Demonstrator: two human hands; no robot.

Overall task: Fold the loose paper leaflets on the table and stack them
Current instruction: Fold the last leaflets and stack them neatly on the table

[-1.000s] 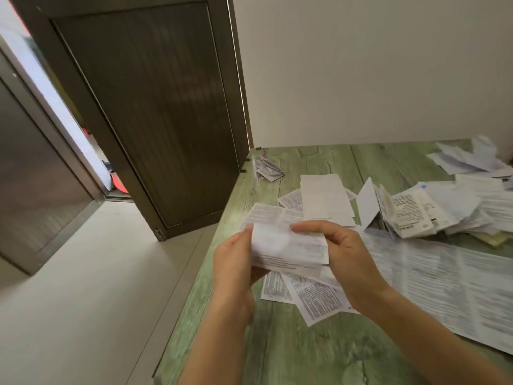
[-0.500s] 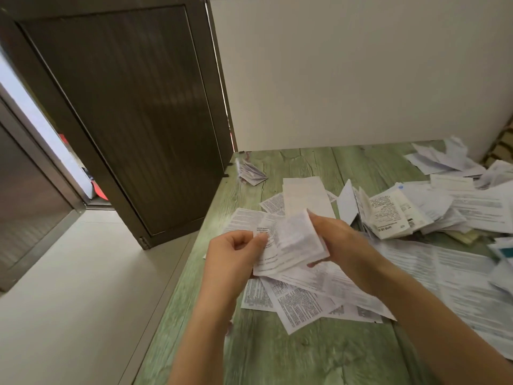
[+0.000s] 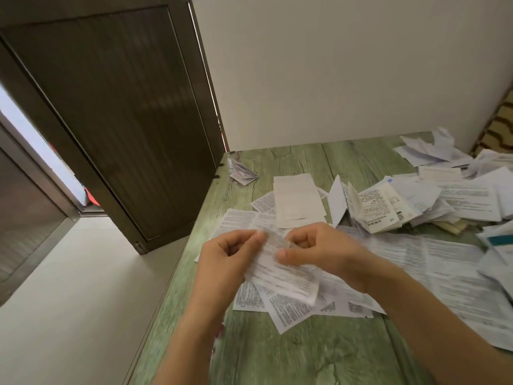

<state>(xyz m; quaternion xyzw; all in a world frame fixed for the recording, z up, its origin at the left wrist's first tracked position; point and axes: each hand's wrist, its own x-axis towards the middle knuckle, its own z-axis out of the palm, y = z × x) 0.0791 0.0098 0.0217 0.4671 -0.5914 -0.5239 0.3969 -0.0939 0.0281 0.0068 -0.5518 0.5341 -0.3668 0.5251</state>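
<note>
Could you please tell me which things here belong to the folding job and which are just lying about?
Belongs: leaflet pinched by left hand and right hand; loose leaflets heaped on the green table; small folded bundle at its far corner.
Just there: dark door; patterned fabric at the far right.

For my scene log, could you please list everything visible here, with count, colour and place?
held leaflet: one, white with grey print, above the table's near left part
small folded leaflets: a few, white, table's far left corner
blank sheet: one or two, off-white, beyond the hands
flat leaflets: several, white with black print, under the hands
large unfolded sheet: one, white with grey print, right of the hands
loose pile: many, mostly white, far right
table: one, green wood grain
door: one, dark brown, left
wall: off-white, behind the table
floor: pale, lower left
left hand: one, pinches the held leaflet
right hand: one, pinches it too
</note>
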